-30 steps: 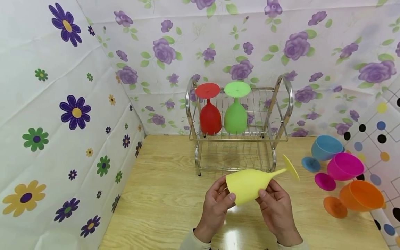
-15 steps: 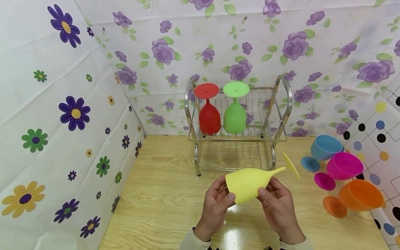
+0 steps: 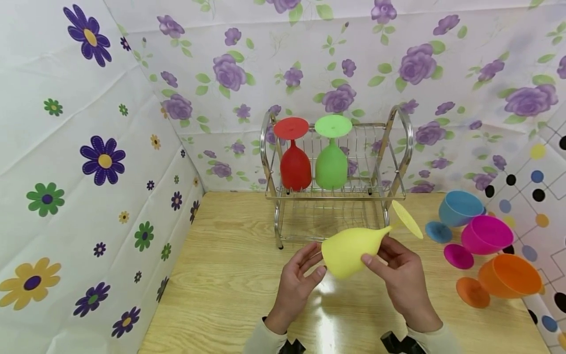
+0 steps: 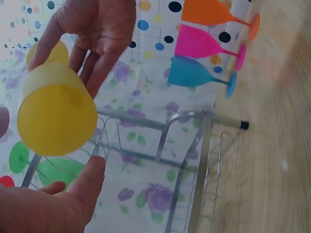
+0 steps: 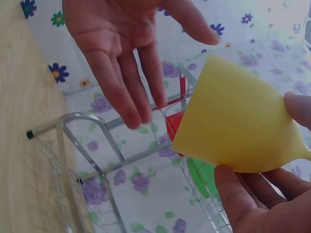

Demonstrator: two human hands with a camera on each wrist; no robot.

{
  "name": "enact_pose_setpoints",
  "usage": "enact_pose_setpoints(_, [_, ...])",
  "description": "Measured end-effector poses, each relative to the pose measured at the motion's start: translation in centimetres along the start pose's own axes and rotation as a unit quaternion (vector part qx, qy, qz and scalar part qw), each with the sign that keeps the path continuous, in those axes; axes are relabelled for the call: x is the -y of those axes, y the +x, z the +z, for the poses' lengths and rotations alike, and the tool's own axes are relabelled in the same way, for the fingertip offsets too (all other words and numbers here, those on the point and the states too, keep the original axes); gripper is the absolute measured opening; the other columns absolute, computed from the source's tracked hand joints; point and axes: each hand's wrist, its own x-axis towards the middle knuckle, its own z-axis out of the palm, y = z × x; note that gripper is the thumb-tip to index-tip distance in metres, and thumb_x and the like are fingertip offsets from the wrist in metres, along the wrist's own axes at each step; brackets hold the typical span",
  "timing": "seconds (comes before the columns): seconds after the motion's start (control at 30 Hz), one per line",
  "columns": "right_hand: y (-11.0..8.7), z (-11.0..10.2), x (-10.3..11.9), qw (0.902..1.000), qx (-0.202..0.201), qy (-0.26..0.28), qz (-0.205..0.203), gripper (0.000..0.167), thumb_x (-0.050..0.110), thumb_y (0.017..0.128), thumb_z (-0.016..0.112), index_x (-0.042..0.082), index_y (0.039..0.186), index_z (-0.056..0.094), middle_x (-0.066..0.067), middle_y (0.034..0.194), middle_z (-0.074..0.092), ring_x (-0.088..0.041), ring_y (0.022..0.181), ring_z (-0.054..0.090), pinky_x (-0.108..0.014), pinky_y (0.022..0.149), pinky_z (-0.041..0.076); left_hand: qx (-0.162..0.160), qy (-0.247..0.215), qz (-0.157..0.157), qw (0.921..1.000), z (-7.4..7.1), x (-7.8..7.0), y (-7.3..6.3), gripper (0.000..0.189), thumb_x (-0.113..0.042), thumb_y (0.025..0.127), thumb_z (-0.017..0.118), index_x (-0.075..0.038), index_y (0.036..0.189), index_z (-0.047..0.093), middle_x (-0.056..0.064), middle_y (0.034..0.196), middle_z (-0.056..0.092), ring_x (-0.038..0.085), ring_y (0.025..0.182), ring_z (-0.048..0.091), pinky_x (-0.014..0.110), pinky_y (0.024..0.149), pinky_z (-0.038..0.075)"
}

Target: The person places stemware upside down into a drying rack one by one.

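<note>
A yellow plastic goblet (image 3: 351,251) is held tilted above the table, its mouth toward the left and its foot raised to the right. My right hand (image 3: 404,275) grips the bowl near the stem, thumb on the near side. Just off the rim, my left hand (image 3: 295,281) has its fingers spread; the right wrist view shows a gap between this hand (image 5: 129,53) and the goblet. On the upper tier of a metal dish rack (image 3: 336,197), a red goblet (image 3: 295,168) and a green goblet (image 3: 331,169) stand upside down side by side.
At the right, a blue goblet (image 3: 461,209), a magenta goblet (image 3: 487,235) and an orange goblet (image 3: 510,276) lie on their sides on the wooden table (image 3: 221,275). Flowered cloth (image 3: 247,64) rises behind the rack; patterned sheets flank both sides.
My left hand has let go of the yellow goblet and drawn slightly left. The right hand has raised the goblet a little, its foot tipping higher.
</note>
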Motion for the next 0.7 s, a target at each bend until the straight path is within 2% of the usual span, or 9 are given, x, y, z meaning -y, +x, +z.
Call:
enact_pose_setpoints(0.07, [0.4,-0.2,0.7,0.9998,0.007,-0.019,-0.005,0.046,-0.015,0.093,0.07,-0.009,0.139,0.063,0.001,0.124,0.077,-0.012,0.111,0.073,-0.026,0.087,0.065,-0.016,0.03,-0.002,0.9994,-0.5,0.1,0.0,0.067,-0.018,0.104,0.068,0.001,0.161,0.038,0.021,0.163,0.043,0.039,0.147,0.05,0.028,0.11,0.055])
enact_pose_setpoints(0.17, [1.0,-0.4,1.7,0.9976,0.016,-0.066,-0.013,0.047,-0.011,0.092,0.074,-0.008,0.138,0.064,0.002,0.124,0.076,-0.012,0.111,0.073,-0.027,0.088,0.065,-0.041,0.087,-0.003,0.9953,-1.1,0.3,0.1,0.066,-0.021,0.103,0.071,-0.008,0.161,0.042,0.013,0.162,0.046,0.035,0.148,0.05,0.029,0.11,0.055])
enact_pose_setpoints(0.23, [1.4,-0.5,2.5,0.9946,0.018,-0.101,-0.019,0.048,-0.008,0.092,0.077,-0.006,0.138,0.064,0.003,0.125,0.076,-0.012,0.113,0.074,-0.027,0.089,0.065,-0.058,0.136,0.004,0.989,-1.5,0.5,0.1,0.065,-0.025,0.103,0.073,-0.013,0.16,0.044,0.008,0.161,0.048,0.032,0.148,0.051,0.031,0.112,0.055])
enact_pose_setpoints(0.3, [1.8,-0.6,3.4,0.9897,0.017,-0.14,-0.027,0.049,-0.006,0.091,0.079,-0.004,0.138,0.066,0.005,0.125,0.076,-0.011,0.113,0.074,-0.025,0.09,0.064,-0.076,0.192,0.018,0.9783,-1.8,0.7,0.3,0.066,-0.03,0.102,0.074,-0.015,0.159,0.045,0.007,0.16,0.05,0.031,0.147,0.052,0.033,0.112,0.055])
enact_pose_setpoints(0.4, [2.4,-0.7,4.7,0.9821,0.019,-0.179,-0.055,0.05,-0.005,0.089,0.081,-0.003,0.137,0.067,0.006,0.125,0.075,-0.008,0.114,0.073,-0.022,0.09,0.063,-0.105,0.281,0.039,0.9531,-2.5,1.2,0.5,0.065,-0.033,0.102,0.074,-0.016,0.159,0.047,0.007,0.158,0.052,0.029,0.145,0.054,0.036,0.111,0.056])
enact_pose_setpoints(0.53, [3.3,-0.9,6.5,0.968,0.016,-0.227,-0.106,0.051,-0.007,0.087,0.082,-0.001,0.136,0.069,0.007,0.126,0.074,-0.004,0.116,0.072,-0.018,0.092,0.061,-0.136,0.383,0.064,0.9113,-3.5,2.0,1.0,0.06,-0.026,0.102,0.074,-0.013,0.156,0.051,0.011,0.154,0.055,0.028,0.139,0.058,0.041,0.107,0.059])
enact_pose_setpoints(0.63, [4.1,-1.2,7.9,0.9563,0.013,-0.263,-0.128,0.052,-0.007,0.086,0.083,0.002,0.136,0.069,0.009,0.128,0.073,-0.003,0.115,0.071,-0.015,0.092,0.059,-0.158,0.438,0.089,0.8804,-4.5,2.7,1.4,0.054,-0.02,0.102,0.074,-0.008,0.151,0.055,0.017,0.15,0.058,0.03,0.132,0.062,0.044,0.102,0.061])
enact_pose_setpoints(0.7, [4.7,-1.3,8.8,0.9502,0.01,-0.282,-0.132,0.054,-0.004,0.086,0.084,0.004,0.137,0.07,0.01,0.128,0.072,-0.003,0.113,0.071,-0.014,0.092,0.059,-0.175,0.458,0.099,0.8658,-5.3,3.0,1.8,0.053,-0.019,0.102,0.074,-0.005,0.149,0.056,0.019,0.148,0.059,0.032,0.132,0.063,0.045,0.1,0.062])
